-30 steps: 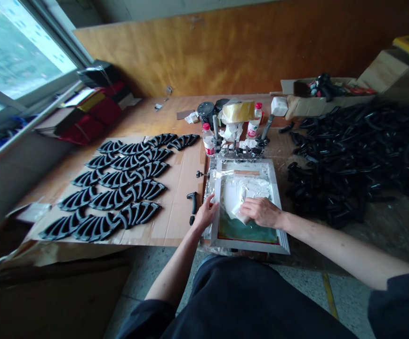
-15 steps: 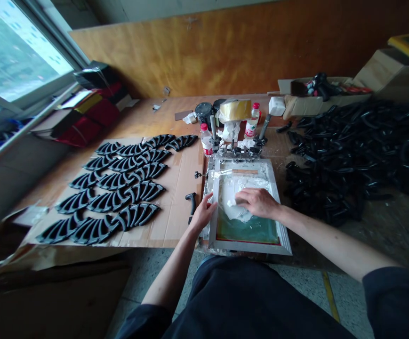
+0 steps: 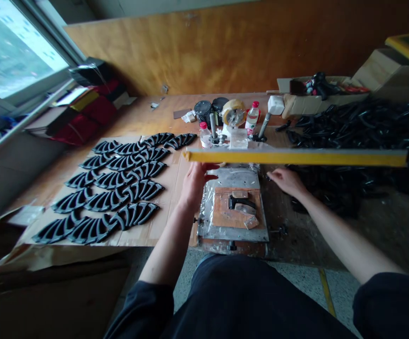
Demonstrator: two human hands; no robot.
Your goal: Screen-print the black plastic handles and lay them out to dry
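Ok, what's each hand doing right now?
Left hand: fingers apart at the yellow bar; grip unclear.
Right hand: fingers curled; can't tell if holding anything.

Between and below the hands, left [image 3: 193, 183] and right [image 3: 289, 181], dull grey metal is shown by the plate [image 3: 234, 176], its face scuffed. On it, matt, worn wood is seen in the board [image 3: 221, 209], topped by a part [image 3: 245, 202] of smooth black plastic with a soft sheen. Beside the plate's left edge, glossy, crinkled film [image 3: 207, 195] is caught by the light. Left of the left hand, ribbed-looking black plastic pieces [image 3: 119, 181] are backed by matt cardboard [image 3: 176, 207]. Right of the right hand, a heap [image 3: 348, 127] is given glossy highlights. Beyond both hands, a panel [image 3: 176, 52] is faced in satiny wood.
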